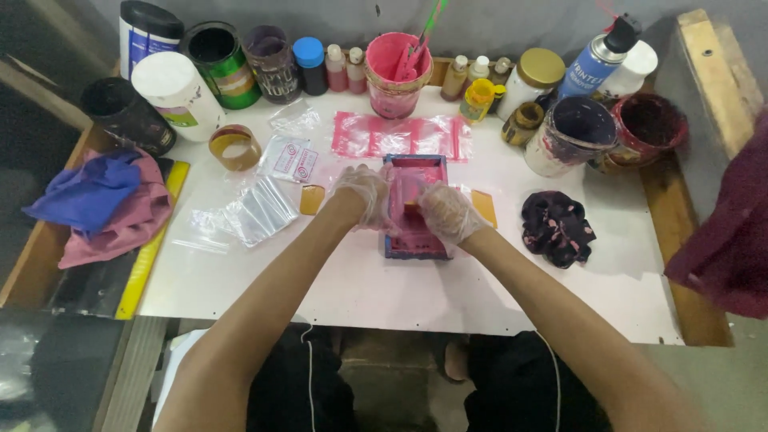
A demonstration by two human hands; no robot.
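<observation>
Both my hands wear thin clear plastic gloves. They meet over a small blue-framed screen [416,166] smeared with pink ink, lying in the middle of the white table [384,292]. My left hand [364,196] rests on the frame's left edge. My right hand [444,212] presses a small orange scraper [411,206] onto the pink mesh. Much of the frame's lower half is hidden under my hands.
Ink tubs, jars, small bottles and a spray can [596,60] line the back edge, with a pink bucket [398,76] in the middle. A tape roll [234,146] and clear plastic bags [260,210] lie left. Rags sit far left [104,204] and right [556,228].
</observation>
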